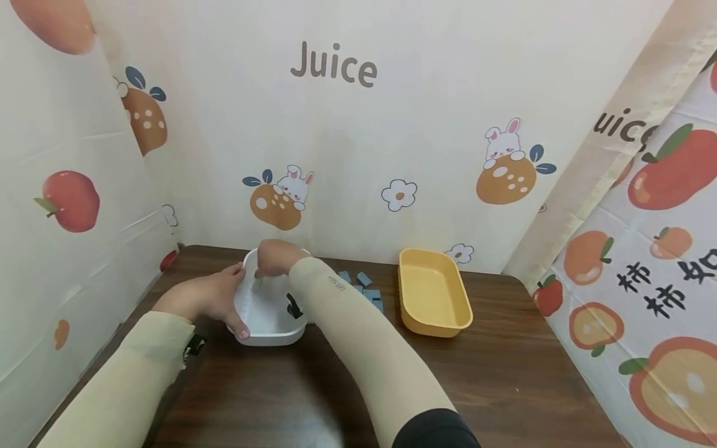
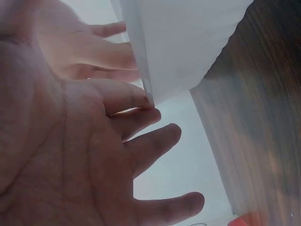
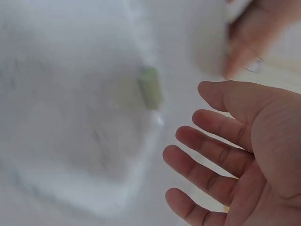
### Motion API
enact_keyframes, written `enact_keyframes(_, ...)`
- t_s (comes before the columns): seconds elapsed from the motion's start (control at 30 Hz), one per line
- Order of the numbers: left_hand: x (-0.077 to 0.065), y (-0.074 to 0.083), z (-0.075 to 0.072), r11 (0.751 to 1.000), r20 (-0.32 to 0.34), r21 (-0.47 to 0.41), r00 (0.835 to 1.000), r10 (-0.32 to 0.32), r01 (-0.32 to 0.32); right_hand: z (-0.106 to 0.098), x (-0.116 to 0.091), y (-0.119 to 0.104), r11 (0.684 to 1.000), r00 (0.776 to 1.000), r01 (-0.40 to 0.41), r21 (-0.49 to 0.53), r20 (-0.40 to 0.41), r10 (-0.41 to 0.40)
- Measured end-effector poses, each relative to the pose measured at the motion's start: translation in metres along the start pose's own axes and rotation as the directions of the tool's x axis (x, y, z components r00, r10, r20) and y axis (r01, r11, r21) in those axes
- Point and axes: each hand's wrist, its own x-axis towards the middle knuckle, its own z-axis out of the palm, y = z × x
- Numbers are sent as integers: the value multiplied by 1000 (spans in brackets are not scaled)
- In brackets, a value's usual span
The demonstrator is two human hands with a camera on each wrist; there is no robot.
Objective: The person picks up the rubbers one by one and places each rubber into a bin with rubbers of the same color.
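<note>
Your right hand [image 1: 277, 257], fingers loose and holding nothing, is nearer: the green block [image 3: 150, 88] lies crosswise, just ahead of its fingertips, inside the white tub [image 1: 270, 340] your left hand [image 1: 210, 296] steadies, fingers spread

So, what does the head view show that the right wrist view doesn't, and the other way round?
Only the head view shows the small blue-grey blocks, the dark brown wooden tabletop and a clearly recognisable yellow rectangular tub; the right wrist view has just tiny yellow specks I can't identify.

Only the right wrist view clearly shows a small, blurred green piece and the palm of the right hand.

Both show the white round-cornered tray, the right hand and the left hand.
</note>
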Motion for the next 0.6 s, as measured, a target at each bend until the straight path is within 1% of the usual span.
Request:
enact_keyframes(0.1,-1,0,0,1000,8,-6,1000,-14,14,-16,-10,14,999,999,22,46,-47,-20)
enact_keyframes(0.17,-1,0,-1,1000,11,2,1000,-19,19,-26,-19,28,996,996,37,86,-84,-29)
enact_keyframes(0.27,1,-1,-2,999,10,35,1000,-20,20,-38,-31,49,990,992,32,138,-122,-15)
enact_keyframes(0.37,3,-1,-4,998,8,63,1000,-18,18,-44,-40,75,986,989,8,167,-148,17)
enact_keyframes(0.47,4,0,-4,998,15,59,1000,-21,20,-42,-47,102,984,989,-8,176,-143,34)
enact_keyframes(0.53,5,1,-3,999,22,47,1000,-22,21,-38,-54,117,985,992,-9,170,-120,30)
enact_keyframes(0.6,5,4,-4,999,30,42,999,-21,20,-34,-61,128,990,997,-20,137,-78,31)
